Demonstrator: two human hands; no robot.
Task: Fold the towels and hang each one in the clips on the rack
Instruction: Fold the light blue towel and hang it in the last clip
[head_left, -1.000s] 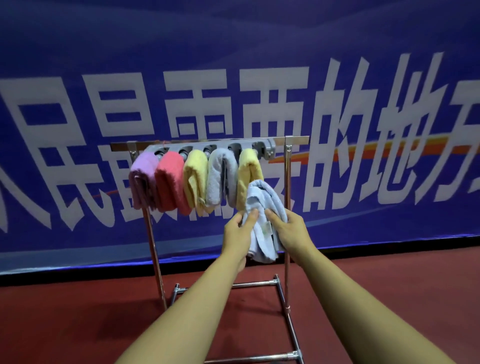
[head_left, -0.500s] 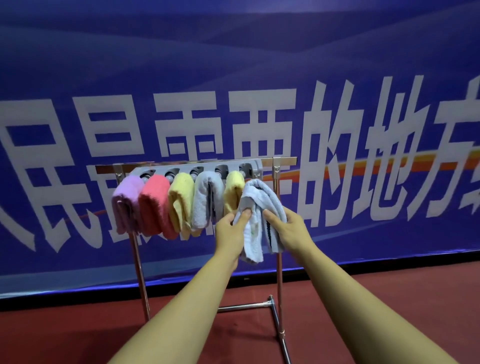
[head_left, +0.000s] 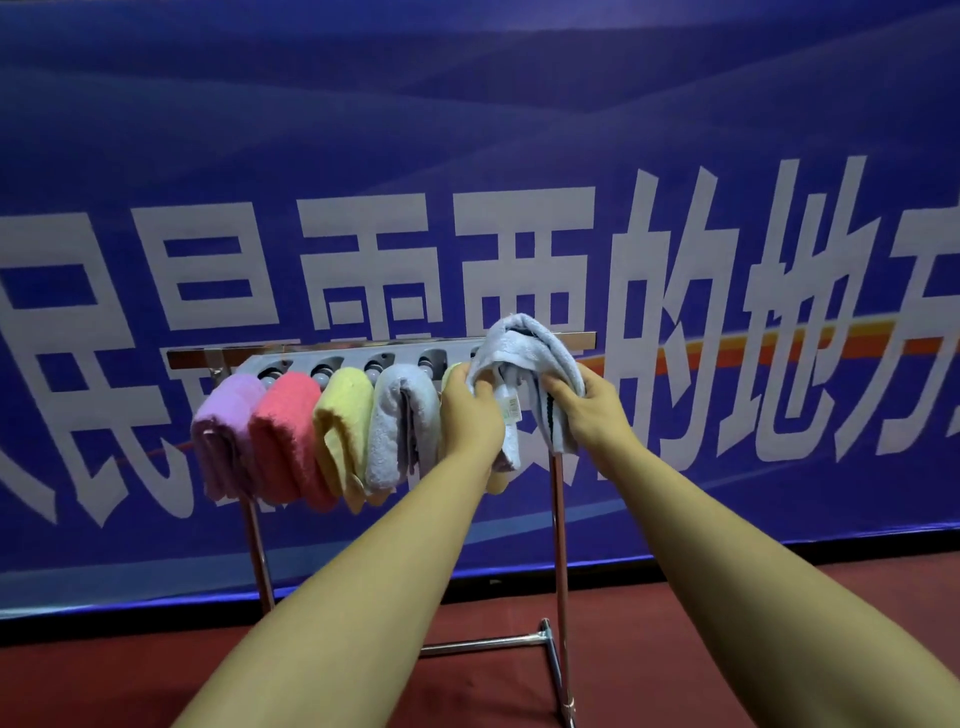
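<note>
In the head view we see our left hand and right hand both closed on the folded pale blue towel, raised at the rack by its right end, where the bunched fold could miss the hidden clip and drop.
</note>
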